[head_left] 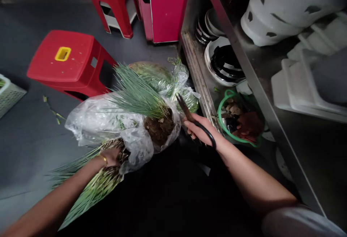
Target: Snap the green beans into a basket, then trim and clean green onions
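Observation:
Scissors [186, 110] with black handles are in my right hand [202, 130], blades pointing up and away. Beside the blades stands a thick bunch of green onions [138, 94], its brown root end [159, 130] wrapped in a clear plastic bag [137, 148]. My left hand [111, 157], with a gold bracelet at the wrist, is closed at the root end of other green onions [94, 190], against the bag; its fingertips are hidden among the roots. Another clear bag [100, 116] lies behind, and bagged greens [162, 78] sit farther back.
Red stools [65, 58] stand at the left and back, near a pink cabinet [169, 9]. A white basket [11, 96] is at the far left. On the right, a metal shelf [249, 63] holds white tubs [282, 9]; bowls [226, 61] and a green-rimmed basket [238, 139] sit below.

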Available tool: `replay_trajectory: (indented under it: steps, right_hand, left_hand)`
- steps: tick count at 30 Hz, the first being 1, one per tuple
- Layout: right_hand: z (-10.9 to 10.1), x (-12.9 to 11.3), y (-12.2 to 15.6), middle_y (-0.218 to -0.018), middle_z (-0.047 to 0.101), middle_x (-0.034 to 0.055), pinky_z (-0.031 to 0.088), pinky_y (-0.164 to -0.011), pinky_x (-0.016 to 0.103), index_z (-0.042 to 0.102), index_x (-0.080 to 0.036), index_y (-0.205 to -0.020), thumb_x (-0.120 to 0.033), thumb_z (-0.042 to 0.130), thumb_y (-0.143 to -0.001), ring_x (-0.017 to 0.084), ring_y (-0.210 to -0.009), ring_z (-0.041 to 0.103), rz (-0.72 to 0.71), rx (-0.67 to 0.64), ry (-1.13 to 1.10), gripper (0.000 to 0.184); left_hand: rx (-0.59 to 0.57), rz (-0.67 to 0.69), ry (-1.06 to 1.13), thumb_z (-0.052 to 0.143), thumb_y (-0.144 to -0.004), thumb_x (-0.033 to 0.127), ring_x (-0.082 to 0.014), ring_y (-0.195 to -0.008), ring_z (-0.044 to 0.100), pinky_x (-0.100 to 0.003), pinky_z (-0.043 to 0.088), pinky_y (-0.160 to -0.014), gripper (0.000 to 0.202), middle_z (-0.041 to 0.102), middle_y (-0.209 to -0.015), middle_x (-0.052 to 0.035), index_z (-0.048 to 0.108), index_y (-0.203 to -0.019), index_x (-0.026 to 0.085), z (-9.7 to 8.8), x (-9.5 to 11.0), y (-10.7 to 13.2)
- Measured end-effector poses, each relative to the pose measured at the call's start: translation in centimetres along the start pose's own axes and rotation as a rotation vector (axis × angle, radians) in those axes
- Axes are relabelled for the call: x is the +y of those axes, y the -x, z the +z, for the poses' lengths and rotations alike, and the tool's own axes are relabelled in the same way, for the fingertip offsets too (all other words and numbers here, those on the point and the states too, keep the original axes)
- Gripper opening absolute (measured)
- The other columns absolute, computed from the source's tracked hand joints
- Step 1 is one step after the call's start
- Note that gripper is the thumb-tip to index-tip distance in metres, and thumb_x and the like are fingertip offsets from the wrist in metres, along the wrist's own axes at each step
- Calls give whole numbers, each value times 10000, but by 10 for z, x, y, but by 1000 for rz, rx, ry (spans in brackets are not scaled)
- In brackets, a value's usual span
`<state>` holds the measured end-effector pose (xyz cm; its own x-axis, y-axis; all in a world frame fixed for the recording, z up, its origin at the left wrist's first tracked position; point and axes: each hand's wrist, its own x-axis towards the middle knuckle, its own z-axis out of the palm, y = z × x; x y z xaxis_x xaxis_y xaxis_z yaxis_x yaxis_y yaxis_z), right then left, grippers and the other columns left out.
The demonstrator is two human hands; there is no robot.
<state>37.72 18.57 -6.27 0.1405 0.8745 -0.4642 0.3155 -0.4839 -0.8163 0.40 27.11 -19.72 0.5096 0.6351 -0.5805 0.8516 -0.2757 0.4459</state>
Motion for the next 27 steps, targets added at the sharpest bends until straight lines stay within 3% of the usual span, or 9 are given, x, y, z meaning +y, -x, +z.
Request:
replay_trajectory:
  steps: [3, 4, 6, 8, 11, 15, 20, 23, 27]
  right_hand:
    - [-10, -13, -2, -617, 557, -34, 444, -458, 211, 551, -182, -1026, -460, 508, -848, 91, -451, 524, 30, 42, -153, 333]
    - [-11, -17, -3, -618, 562, -33, 443, -460, 211, 552, -185, -1028, -457, 507, -849, 91, -453, 527, 42, 27, -175, 328]
    - [-12, -20, -6, -619, 564, -34, 440, -457, 208, 559, -198, -1018, -436, 513, -850, 89, -453, 530, 69, -31, -175, 295]
    - [-11, -20, -9, -623, 564, -36, 439, -453, 204, 564, -211, -1008, -412, 519, -851, 87, -453, 531, 98, -103, -150, 259]
    - [-12, -15, -11, -638, 567, -32, 446, -450, 197, 566, -217, -1005, -390, 528, -849, 85, -466, 539, 136, -192, -138, 236]
    - [-12, -8, -12, -637, 564, -37, 430, -436, 180, 559, -209, -1013, -374, 512, -860, 73, -453, 532, 155, -199, -139, 230]
    - [7, 6, -7, -641, 553, -45, 423, -448, 183, 528, -192, -1003, -344, 462, -871, 76, -456, 530, 162, -307, -127, 211]
    - [29, 23, -5, -695, 592, -14, 449, -546, 215, 531, -182, -923, -272, 470, -845, 109, -568, 579, 69, -368, 111, 133]
    - [61, 44, -7, -847, 657, 63, 451, -698, 266, 537, -172, -846, -204, 514, -803, 193, -813, 624, -94, -368, 473, 59]
  left_hand:
    - [-11, 182, -23, 560, -712, 179, -259, -967, 609, -408, 442, -897, 238, 669, -980, -105, 674, -919, 206, -2, 57, -93]
    - [20, 291, -62, 537, -755, 139, -255, -1055, 575, -414, 415, -942, 297, 640, -1088, -135, 659, -1021, 189, -1, 76, -123]
    - [112, 344, -110, 535, -822, 148, -245, -1093, 548, -445, 408, -956, 302, 591, -1169, -163, 620, -1111, 156, 1, 106, -173]
    - [141, 341, -115, 544, -870, 251, -231, -1069, 554, -462, 446, -920, 329, 561, -1206, -144, 566, -1180, 144, 4, 121, -204]
    - [135, 310, -122, 535, -886, 331, -215, -1033, 566, -450, 487, -869, 372, 554, -1205, -109, 528, -1208, 145, 6, 113, -217]
    - [148, 223, -239, 509, -818, 124, -262, -999, 573, -447, 445, -855, 279, 602, -1062, -156, 643, -1061, 142, -11, 81, -186]
    - [280, -20, -510, 477, -784, 294, -293, -873, 604, -394, 451, -741, 385, 589, -983, -146, 663, -1099, 173, -59, 57, -100]
    - [339, -143, -366, 466, -765, 346, -231, -799, 614, -312, 457, -674, 420, 588, -955, -85, 659, -1107, 198, -79, 51, -46]
    - [402, -140, -145, 504, -702, 341, -184, -765, 612, -251, 463, -699, 384, 591, -829, -32, 687, -1008, 199, -84, 51, 13]
